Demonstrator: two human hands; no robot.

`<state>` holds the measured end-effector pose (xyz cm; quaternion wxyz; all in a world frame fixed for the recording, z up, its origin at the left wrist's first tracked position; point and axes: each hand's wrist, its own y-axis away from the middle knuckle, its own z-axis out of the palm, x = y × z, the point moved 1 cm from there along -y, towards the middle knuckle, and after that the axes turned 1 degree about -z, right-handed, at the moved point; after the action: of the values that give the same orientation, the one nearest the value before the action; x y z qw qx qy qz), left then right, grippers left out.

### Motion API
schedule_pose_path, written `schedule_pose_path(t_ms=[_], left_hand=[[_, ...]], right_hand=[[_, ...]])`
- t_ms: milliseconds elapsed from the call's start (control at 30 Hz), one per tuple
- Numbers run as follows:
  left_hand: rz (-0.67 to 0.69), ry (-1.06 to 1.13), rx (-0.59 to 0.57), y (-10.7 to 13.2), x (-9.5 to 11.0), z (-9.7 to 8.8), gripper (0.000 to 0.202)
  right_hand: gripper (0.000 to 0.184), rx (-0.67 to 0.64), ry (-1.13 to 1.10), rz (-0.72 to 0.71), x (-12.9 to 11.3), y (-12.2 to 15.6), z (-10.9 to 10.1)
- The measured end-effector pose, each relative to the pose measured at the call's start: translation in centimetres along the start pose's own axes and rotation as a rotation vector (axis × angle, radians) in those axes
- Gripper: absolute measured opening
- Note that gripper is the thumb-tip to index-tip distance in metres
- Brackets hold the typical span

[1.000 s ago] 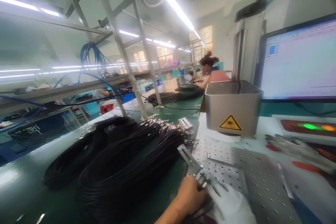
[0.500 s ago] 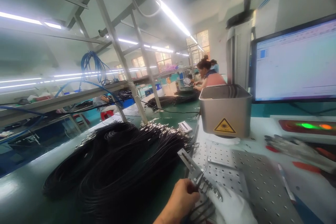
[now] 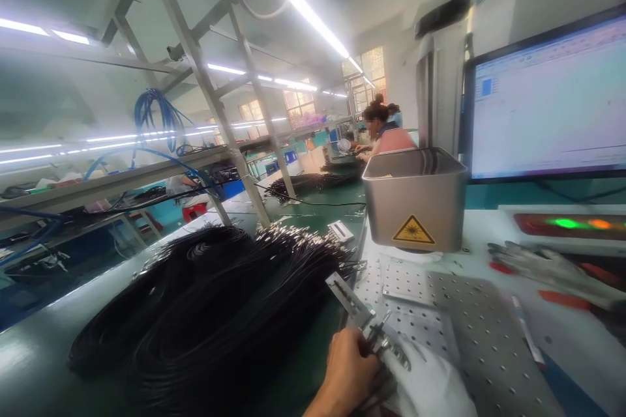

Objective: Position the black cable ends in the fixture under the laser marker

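Low in the view, my bare left hand [image 3: 348, 365] is closed, with thumb and forefinger pinched against a slotted metal fixture [image 3: 348, 300]. What lies between those fingertips is hidden. My right hand [image 3: 433, 381], in a white glove, grips the lower right part of the fixture. Several small metal cable ends [image 3: 395, 353] sit in a row along it, beside the glove. Black cables [image 3: 374, 396] hang below, between both hands. To the left, a large coiled bundle of black cables [image 3: 210, 319] with shiny metal ends lies on the green bench.
A perforated metal plate [image 3: 482, 319] lies right of my hands, under a metal housing [image 3: 415, 202] bearing a laser warning sign. A pen [image 3: 527, 332], grey gloves [image 3: 548, 267] and a monitor [image 3: 548, 98] are farther right. Another slotted fixture [image 3: 341, 231] lies beyond the cables. A co-worker [image 3: 386, 133] sits farther back.
The view has shifted slightly, so the surroundings sit a little left and higher. Both hands stay at the fixture, with my left hand slightly farther right in the picture.
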<state>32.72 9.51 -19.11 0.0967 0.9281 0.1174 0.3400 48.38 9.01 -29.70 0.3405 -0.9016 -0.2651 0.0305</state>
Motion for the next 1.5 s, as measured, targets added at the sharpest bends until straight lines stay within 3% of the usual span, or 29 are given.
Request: schedule_pose_path(t_ms=[300,500,667,800,900,1133,1367,1500], left_hand=[[-0.003,0.029,-0.061,-0.5,0.1,-0.1,0.022],[-0.019,0.035,-0.071,-0.8,-0.2,0.1,0.021],[0.05,0.086,-0.089,-1.0,-1.0,0.3,0.018],[0.084,0.147,-0.001,-0.8,-1.1,-0.9,0.003],[0.095,0.183,0.059,-0.5,-0.9,-2.0,0.008],[0.057,0.23,-0.034,-0.8,-1.6,-1.3,0.013],[0.047,-0.1,0.093,-0.3,-1.3,-1.4,0.008],[0.033,-0.332,0.096,0.2,-0.9,-1.4,0.017]], right_hand=[[0.055,-0.026,-0.079,-0.038,0.3,-0.5,-0.9],[0.052,-0.215,-0.237,0.066,0.2,-1.5,-1.4],[0.057,-0.294,-0.144,0.038,-0.4,-2.4,-2.5],[0.06,-0.297,-0.072,0.028,-0.7,-2.6,-2.6],[0.067,-0.298,-0.069,0.027,-0.7,-2.5,-2.2],[0.064,-0.305,-0.108,0.035,-0.5,-2.3,-1.8],[0.06,-0.301,-0.127,0.065,-0.4,-2.1,-1.9],[0.061,-0.331,-0.142,0.076,-0.4,-2.3,-2.1]])
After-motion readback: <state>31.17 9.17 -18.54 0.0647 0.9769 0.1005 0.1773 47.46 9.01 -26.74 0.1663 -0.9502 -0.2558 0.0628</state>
